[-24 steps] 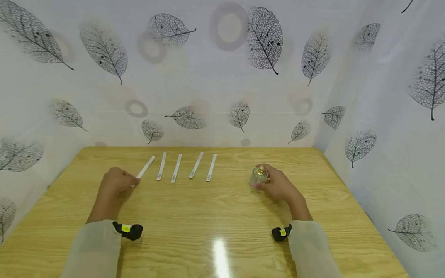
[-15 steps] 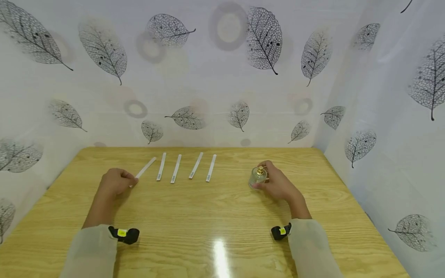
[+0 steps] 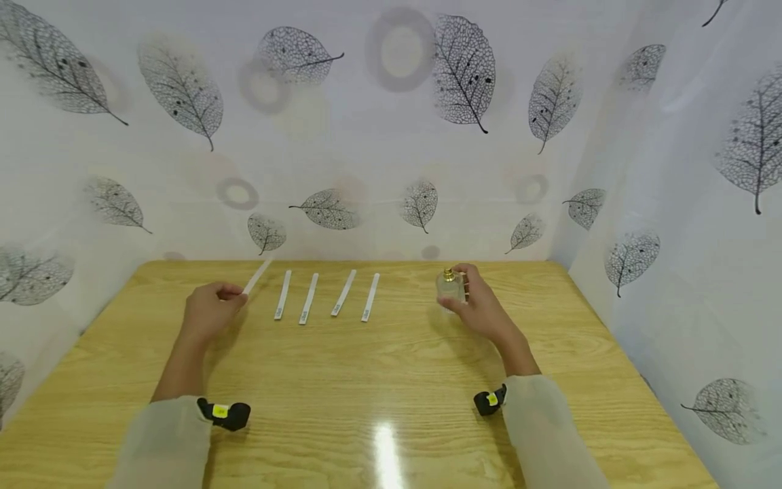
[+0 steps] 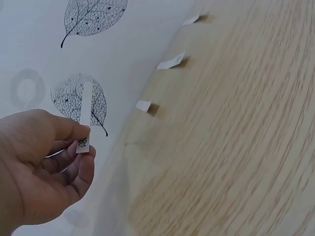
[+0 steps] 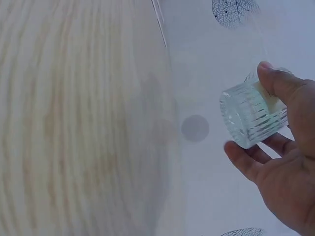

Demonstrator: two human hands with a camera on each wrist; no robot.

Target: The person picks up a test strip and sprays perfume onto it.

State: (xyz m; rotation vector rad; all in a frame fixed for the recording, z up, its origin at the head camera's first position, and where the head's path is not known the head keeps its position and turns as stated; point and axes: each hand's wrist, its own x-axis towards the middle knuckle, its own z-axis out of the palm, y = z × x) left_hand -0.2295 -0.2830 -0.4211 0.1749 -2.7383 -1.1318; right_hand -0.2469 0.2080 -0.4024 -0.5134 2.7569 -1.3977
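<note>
My left hand (image 3: 210, 312) pinches a white paper test strip (image 3: 257, 275) near its printed end, and the strip points up and away above the table. In the left wrist view, the thumb and fingers hold the strip (image 4: 85, 110) just above its lettering. On the right, my right hand (image 3: 482, 305) grips a clear glass perfume bottle (image 3: 451, 291) with a gold sprayer neck. The right wrist view shows the ribbed base of the bottle (image 5: 246, 115) tipped toward the camera, raised off the table, with thumb and fingers round its sides.
Several more white strips (image 3: 310, 299) lie in a row on the wooden table (image 3: 342, 401), between the hands toward the back. A pale curtain (image 3: 366, 136) printed with leaves stands behind the table and along its sides. Each wrist carries a small black camera (image 3: 231, 415).
The left hand has lifted its strip off the table, far end raised. My right hand has lifted the bottle from the table and moved it slightly away from me.
</note>
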